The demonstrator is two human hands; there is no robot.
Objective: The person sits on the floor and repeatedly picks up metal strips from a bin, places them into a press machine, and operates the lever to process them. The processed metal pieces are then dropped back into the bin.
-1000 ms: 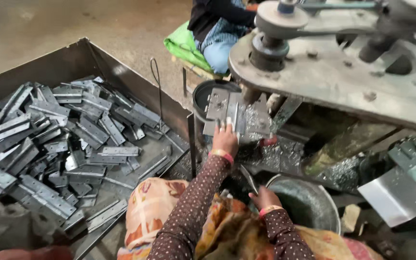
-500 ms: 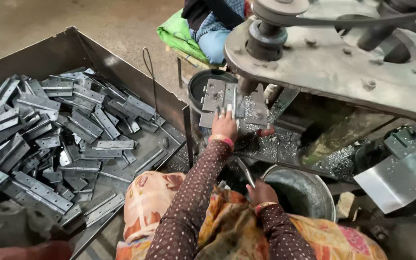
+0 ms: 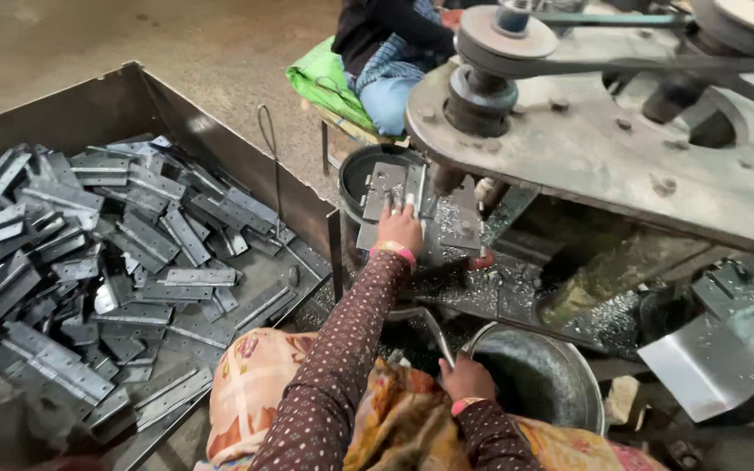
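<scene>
Big belt-driven drill machine (image 3: 621, 148) fills the top right, its spindle coming down onto a flat metal hinge plate (image 3: 386, 187) on the work bed. Metal tray (image 3: 89, 105) at left is heaped w/ grey hinges (image 3: 133, 253), near the left arm. Steel bucket (image 3: 538, 379) sits below the bed, prob. for finished pieces. Left hand (image 3: 401, 228) lies flat on the plate, fingers spread, pressing it steady. Right hand (image 3: 467, 379) is curled tight round a bent lever handle (image 3: 434, 336). Another person (image 3: 386, 52) sits beyond; tray wall stands between hinges & bed

The drill press arm (image 3: 604, 148) overhangs the jig plate (image 3: 394, 205); the bin wall (image 3: 220, 148) blocks leftward.
</scene>
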